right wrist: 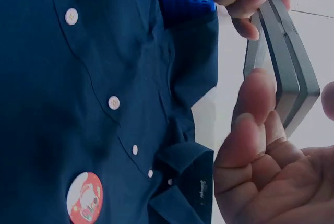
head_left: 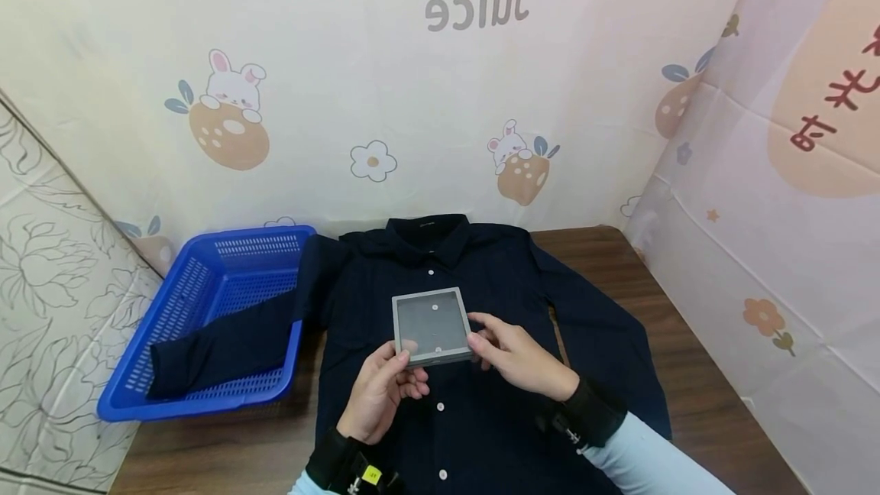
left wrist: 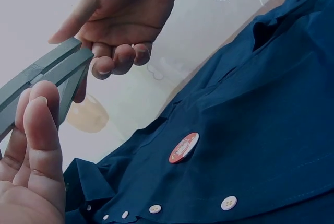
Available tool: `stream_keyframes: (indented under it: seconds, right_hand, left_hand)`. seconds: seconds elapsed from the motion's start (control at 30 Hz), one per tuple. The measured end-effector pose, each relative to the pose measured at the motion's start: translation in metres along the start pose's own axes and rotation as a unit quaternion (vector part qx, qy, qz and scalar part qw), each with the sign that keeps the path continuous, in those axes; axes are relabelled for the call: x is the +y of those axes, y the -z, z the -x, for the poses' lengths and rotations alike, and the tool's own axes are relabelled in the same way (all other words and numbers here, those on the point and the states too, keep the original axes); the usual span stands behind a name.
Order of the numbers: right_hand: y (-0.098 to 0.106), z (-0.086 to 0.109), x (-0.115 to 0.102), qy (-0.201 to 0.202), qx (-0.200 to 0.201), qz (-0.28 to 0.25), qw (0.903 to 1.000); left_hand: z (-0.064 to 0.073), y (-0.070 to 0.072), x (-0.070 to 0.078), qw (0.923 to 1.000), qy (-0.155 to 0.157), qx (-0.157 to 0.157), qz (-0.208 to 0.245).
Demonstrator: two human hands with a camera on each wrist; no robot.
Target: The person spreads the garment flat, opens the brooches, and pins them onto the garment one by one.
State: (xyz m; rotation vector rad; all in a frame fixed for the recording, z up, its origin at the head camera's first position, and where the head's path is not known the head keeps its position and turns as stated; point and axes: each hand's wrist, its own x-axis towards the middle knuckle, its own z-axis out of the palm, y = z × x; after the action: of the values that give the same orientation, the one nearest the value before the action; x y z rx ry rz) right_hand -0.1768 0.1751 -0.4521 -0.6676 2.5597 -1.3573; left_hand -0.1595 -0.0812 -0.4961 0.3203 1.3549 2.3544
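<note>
A square grey-framed case (head_left: 429,323) with a see-through panel is held above a dark navy button-up shirt (head_left: 495,281). My left hand (head_left: 385,392) grips its lower left corner between thumb and fingers. On the right edge, my right hand (head_left: 519,354) pinches the case with thumb and fingertips. Seen edge-on in the right wrist view, the case (right wrist: 289,51) has two layers with a narrow seam between them. A round red-and-white badge (left wrist: 183,148) lies on the shirt front; in the head view I cannot make it out. White buttons (right wrist: 114,103) run down the placket.
A blue plastic basket (head_left: 199,403) stands on the left, with one shirt sleeve (head_left: 227,346) draped into it. The other sleeve (head_left: 612,342) lies on the brown wooden table (head_left: 708,403). Printed cloth (head_left: 371,82) hangs behind and at both sides.
</note>
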Motion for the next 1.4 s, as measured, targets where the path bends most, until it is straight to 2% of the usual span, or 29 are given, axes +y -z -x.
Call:
stream_keyframes:
  seconds: [0.13, 0.27, 0.57, 0.7, 0.83, 1.03, 1.2, 1.4]
  right_hand:
    - [-0.004, -0.002, 0.001, -0.047, -0.027, -0.080, 0.9953]
    - [-0.007, -0.002, 0.001, -0.055, -0.026, -0.112, 0.9918]
    - [-0.011, -0.002, 0.006, -0.052, -0.008, -0.102, 0.9934]
    - [-0.011, -0.002, 0.007, -0.051, -0.005, -0.098, 0.9939]
    - [-0.006, -0.004, 0.008, -0.067, 0.012, -0.081, 0.9943]
    - [0.007, -0.011, 0.015, -0.098, 0.032, -0.091, 0.9905]
    - [0.008, -0.011, 0.020, -0.102, 0.002, -0.104, 0.9893]
    - [-0.003, -0.004, 0.020, -0.105, -0.049, -0.144, 0.9827]
  left_hand:
    - [0.000, -0.001, 0.000, 0.9999, 0.001, -0.002, -0.013]
    - [0.000, -0.001, 0.000, 0.9998, 0.003, 0.001, -0.021]
    - [0.000, -0.002, -0.002, 0.9993, 0.019, 0.012, -0.029]
    - [0.001, -0.002, -0.002, 0.9985, 0.026, 0.022, -0.044]
    - [0.002, -0.002, -0.002, 0.9968, 0.036, 0.031, -0.065]
    - [0.006, -0.004, -0.002, 0.9947, 0.052, 0.003, -0.089]
    - [0.010, -0.006, -0.002, 0.9933, 0.053, -0.011, -0.103]
    - [0.011, -0.008, -0.004, 0.9924, 0.044, 0.005, -0.115]
